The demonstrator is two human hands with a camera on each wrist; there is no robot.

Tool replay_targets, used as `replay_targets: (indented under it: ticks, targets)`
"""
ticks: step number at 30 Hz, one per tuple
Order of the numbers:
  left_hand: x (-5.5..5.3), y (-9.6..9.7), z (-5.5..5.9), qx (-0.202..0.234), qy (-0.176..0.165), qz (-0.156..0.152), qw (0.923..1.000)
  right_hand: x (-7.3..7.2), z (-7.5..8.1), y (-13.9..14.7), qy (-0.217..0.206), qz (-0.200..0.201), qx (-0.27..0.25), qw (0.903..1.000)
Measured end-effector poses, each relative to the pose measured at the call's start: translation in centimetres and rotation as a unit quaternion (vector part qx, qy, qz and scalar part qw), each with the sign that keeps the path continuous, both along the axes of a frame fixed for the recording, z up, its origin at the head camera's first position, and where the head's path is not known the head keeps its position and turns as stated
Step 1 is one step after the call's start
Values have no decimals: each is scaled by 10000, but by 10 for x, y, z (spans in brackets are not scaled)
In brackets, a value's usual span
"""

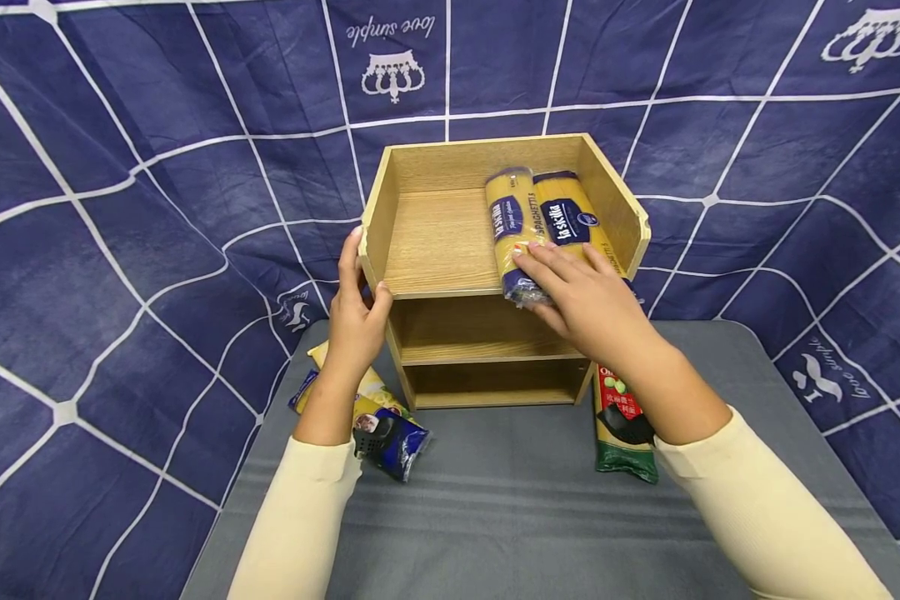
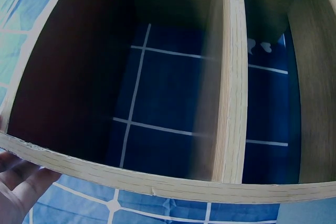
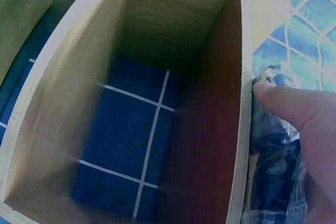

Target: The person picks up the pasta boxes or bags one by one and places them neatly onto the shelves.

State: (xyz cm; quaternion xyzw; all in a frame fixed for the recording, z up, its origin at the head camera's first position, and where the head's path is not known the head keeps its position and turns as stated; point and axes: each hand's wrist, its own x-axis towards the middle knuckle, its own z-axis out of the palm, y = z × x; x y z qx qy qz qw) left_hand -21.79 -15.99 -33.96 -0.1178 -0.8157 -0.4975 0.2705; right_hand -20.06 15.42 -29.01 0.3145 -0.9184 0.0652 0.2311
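Note:
A small wooden shelf unit (image 1: pixel 450 242) stands on the grey cloth. My left hand (image 1: pixel 356 312) holds its left side near the front, thumb at the front edge and fingers along the outer face. On the top board, at the right, two packs of spaghetti lie side by side: a left pack (image 1: pixel 507 218) and a right pack (image 1: pixel 561 208), both yellow with blue labels. My right hand (image 1: pixel 581 292) rests over their front ends with fingers extended. In the right wrist view, the thumb (image 3: pixel 283 103) touches the clear wrapper at a pack's blue end (image 3: pixel 273 177).
Yellow and blue bags (image 1: pixel 390 433) lie left of the shelf unit, partly behind my left forearm. A red and green pasta pack (image 1: pixel 624 454) lies at the right, partly under my right wrist. Two lower compartments (image 1: pixel 487 329) face the front. Blue checked cloth (image 1: pixel 195 167) hangs around the table.

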Motion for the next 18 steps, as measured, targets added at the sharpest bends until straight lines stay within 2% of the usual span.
replay_targets:
  ticks: [6, 12, 15, 18]
  targets:
    - [0, 1, 0, -39, 11, 71, 10000, 2, -5, 4, 188, 254, -214, 9993]
    - [-1, 0, 0, -36, 24, 115, 9999, 10, -10, 10, 343, 504, -678, 9958]
    - [-1, 0, -1, -34, -1, 124, 9999, 16, -13, 14, 513, 656, -1012, 9914]
    - [-1, 0, -1, -33, -2, 122, 9999, 21, -16, 17, 814, 866, -1458, 9821]
